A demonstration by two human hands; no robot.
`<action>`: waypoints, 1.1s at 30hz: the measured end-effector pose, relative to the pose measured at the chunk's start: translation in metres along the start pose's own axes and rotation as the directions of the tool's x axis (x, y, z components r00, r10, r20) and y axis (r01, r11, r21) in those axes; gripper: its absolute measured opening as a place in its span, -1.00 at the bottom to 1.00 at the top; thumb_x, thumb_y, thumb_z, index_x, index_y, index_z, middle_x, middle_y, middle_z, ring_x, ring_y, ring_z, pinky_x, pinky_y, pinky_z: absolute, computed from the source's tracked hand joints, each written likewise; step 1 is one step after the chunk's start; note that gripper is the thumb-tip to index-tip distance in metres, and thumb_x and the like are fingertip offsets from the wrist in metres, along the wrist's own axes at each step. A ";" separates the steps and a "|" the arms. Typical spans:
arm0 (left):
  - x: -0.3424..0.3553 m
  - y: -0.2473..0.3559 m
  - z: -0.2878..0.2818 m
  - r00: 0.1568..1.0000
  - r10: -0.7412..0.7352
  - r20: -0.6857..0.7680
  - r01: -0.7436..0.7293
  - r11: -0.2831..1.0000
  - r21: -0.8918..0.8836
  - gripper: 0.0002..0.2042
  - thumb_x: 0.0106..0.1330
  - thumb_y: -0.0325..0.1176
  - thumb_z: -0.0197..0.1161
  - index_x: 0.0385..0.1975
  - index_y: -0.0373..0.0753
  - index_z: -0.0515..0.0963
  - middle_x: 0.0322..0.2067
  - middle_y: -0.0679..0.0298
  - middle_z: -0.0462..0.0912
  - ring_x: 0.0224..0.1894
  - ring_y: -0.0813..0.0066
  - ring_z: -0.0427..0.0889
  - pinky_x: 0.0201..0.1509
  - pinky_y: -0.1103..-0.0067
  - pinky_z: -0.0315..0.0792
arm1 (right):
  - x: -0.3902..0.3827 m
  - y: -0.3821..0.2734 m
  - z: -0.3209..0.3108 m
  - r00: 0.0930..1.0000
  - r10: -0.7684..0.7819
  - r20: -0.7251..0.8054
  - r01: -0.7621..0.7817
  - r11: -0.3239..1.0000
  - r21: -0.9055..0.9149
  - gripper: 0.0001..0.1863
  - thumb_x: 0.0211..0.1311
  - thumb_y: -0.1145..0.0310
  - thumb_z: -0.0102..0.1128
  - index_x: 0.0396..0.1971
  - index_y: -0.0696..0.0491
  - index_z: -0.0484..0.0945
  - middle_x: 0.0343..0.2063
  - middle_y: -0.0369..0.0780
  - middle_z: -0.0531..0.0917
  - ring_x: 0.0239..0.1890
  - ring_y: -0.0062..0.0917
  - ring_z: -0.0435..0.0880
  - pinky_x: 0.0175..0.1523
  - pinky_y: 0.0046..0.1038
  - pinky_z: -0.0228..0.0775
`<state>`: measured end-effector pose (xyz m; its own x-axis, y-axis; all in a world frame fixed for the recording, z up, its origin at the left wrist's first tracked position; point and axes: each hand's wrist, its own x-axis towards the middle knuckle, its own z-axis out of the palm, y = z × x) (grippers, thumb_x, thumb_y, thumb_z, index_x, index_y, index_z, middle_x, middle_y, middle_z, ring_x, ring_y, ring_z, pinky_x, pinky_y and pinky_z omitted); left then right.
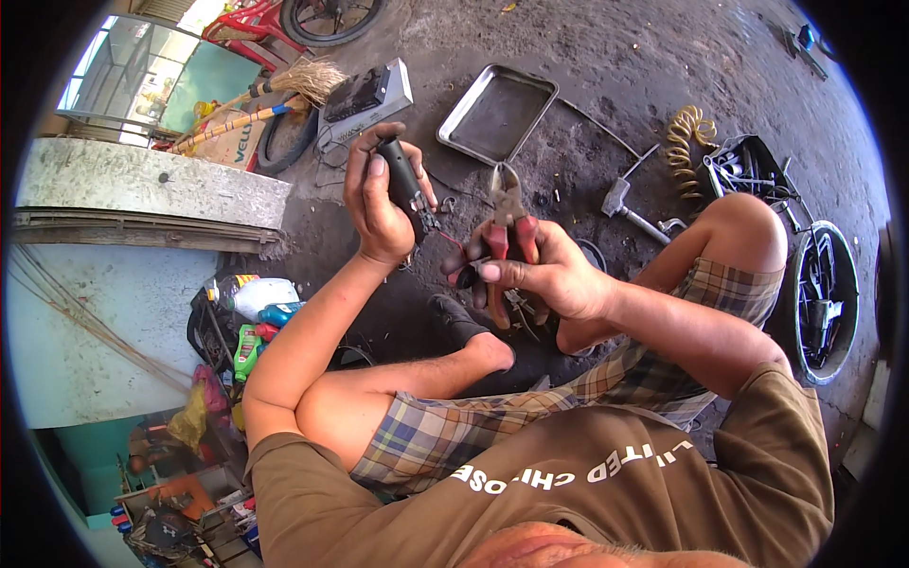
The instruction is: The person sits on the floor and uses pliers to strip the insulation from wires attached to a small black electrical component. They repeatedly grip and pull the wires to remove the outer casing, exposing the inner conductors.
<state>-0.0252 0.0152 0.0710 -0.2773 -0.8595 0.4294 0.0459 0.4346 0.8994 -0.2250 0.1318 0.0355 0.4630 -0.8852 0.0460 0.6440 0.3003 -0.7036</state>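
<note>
My left hand (377,194) is wrapped round a black cylindrical part (404,178), held tilted. Bare metal pieces and a thin red wire (445,235) show at its lower end. The wire runs toward my right hand (563,276), whose fingers are closed round a pair of diagonal cutting pliers (511,210) with worn red handles. The jaws of the pliers point away from me. Between the thumb and fingers of that same hand is a small round black piece (466,276). Whether the wire joins this piece cannot be made out.
A shallow metal tray (456,144) lies ahead on the dark ground. To the right are a hammer (617,197), a coiled yellow hose (684,142), a tool container (753,170) and a round tub (801,346) holding parts. Bottles (260,298) and a low bench (151,194) are left.
</note>
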 end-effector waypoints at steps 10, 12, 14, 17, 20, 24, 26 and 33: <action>0.007 0.001 0.005 0.997 -0.083 -0.004 0.082 0.988 -0.127 -0.58 0.61 -0.15 -0.18 0.24 -0.28 0.40 -0.34 0.13 0.53 -0.59 0.43 0.53 -0.52 0.52 0.54 | -0.001 0.006 -0.012 0.986 0.163 0.030 -0.136 0.899 -0.417 -0.77 0.49 0.39 0.33 -0.03 0.18 0.54 -0.37 -0.28 0.67 -0.42 -0.64 0.63 -0.35 -0.47 0.50; 0.007 0.000 0.001 0.991 -0.133 0.001 0.131 0.975 -0.178 -0.58 0.62 -0.13 -0.17 0.25 -0.28 0.40 -0.33 0.13 0.54 -0.58 0.44 0.54 -0.52 0.53 0.54 | -0.001 0.007 -0.007 0.994 0.109 -0.009 -0.100 0.877 -0.469 -0.85 0.56 0.43 0.22 -0.07 0.14 0.46 -0.45 -0.33 0.60 -0.48 -0.67 0.60 -0.38 -0.48 0.48; 0.008 -0.004 -0.005 0.988 -0.153 0.006 0.152 0.968 -0.198 -0.57 0.63 -0.12 -0.15 0.27 -0.27 0.41 -0.32 0.14 0.55 -0.58 0.45 0.56 -0.52 0.54 0.54 | 0.003 0.003 -0.008 0.982 0.121 -0.146 -0.184 0.802 -0.568 -0.84 0.58 0.37 0.21 -0.12 0.13 0.45 -0.51 -0.34 0.59 -0.52 -0.67 0.59 -0.39 -0.48 0.47; 0.007 -0.007 -0.010 0.978 -0.206 0.013 0.204 0.952 -0.228 -0.56 0.63 -0.10 -0.12 0.28 -0.26 0.41 -0.32 0.18 0.57 -0.57 0.46 0.57 -0.52 0.54 0.53 | 0.010 -0.002 -0.019 0.969 0.071 -0.236 -0.224 0.655 -0.722 -0.61 0.56 0.16 0.24 -0.38 0.15 0.46 -0.62 -0.24 0.60 -0.56 -0.62 0.58 -0.37 -0.38 0.46; 0.008 -0.010 -0.011 0.959 -0.281 0.023 0.277 0.923 -0.266 -0.54 0.63 -0.08 -0.09 0.29 -0.27 0.41 -0.31 0.21 0.58 -0.57 0.48 0.58 -0.52 0.55 0.52 | 0.010 -0.012 -0.031 0.947 0.223 -0.232 -0.319 0.754 -0.574 -0.55 0.61 0.04 0.16 -0.31 0.16 0.57 -0.48 -0.18 0.70 -0.54 -0.56 0.66 -0.36 -0.38 0.52; 0.009 -0.017 -0.019 0.926 -0.368 0.079 0.372 0.858 -0.356 -0.51 0.63 -0.04 -0.08 0.31 -0.31 0.40 -0.31 0.22 0.59 -0.56 0.47 0.59 -0.53 0.55 0.52 | 0.014 -0.028 0.000 0.913 0.277 -0.298 -0.384 0.829 -0.406 -0.55 0.63 0.02 0.13 -0.08 0.18 0.67 -0.49 -0.27 0.70 -0.50 -0.52 0.68 -0.42 -0.38 0.58; 0.010 -0.019 -0.016 0.912 -0.393 0.120 0.405 0.814 -0.416 -0.50 0.64 -0.04 -0.08 0.32 -0.32 0.39 -0.32 0.21 0.60 -0.54 0.46 0.60 -0.52 0.55 0.52 | 0.009 -0.010 -0.017 0.978 0.141 -0.152 -0.205 0.763 -0.613 -0.52 0.62 -0.02 0.13 -0.11 0.17 0.68 -0.55 -0.30 0.64 -0.58 -0.59 0.61 -0.50 -0.44 0.47; 0.008 -0.022 -0.013 0.881 -0.441 0.168 0.461 0.727 -0.509 -0.45 0.65 0.06 -0.06 0.25 -0.35 0.45 -0.38 0.22 0.61 -0.56 0.49 0.59 -0.53 0.56 0.53 | 0.004 -0.018 -0.005 0.933 0.352 -0.070 -0.331 0.768 -0.548 -0.48 0.55 -0.08 0.23 -0.29 0.16 0.66 -0.68 -0.37 0.53 -0.66 -0.69 0.54 -0.56 -0.51 0.36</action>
<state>-0.0162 -0.0043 0.0558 -0.4262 -0.9041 -0.0319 0.3940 -0.2173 0.8931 -0.2375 0.1208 0.0448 0.6162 -0.7454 -0.2544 0.0076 0.3285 -0.9445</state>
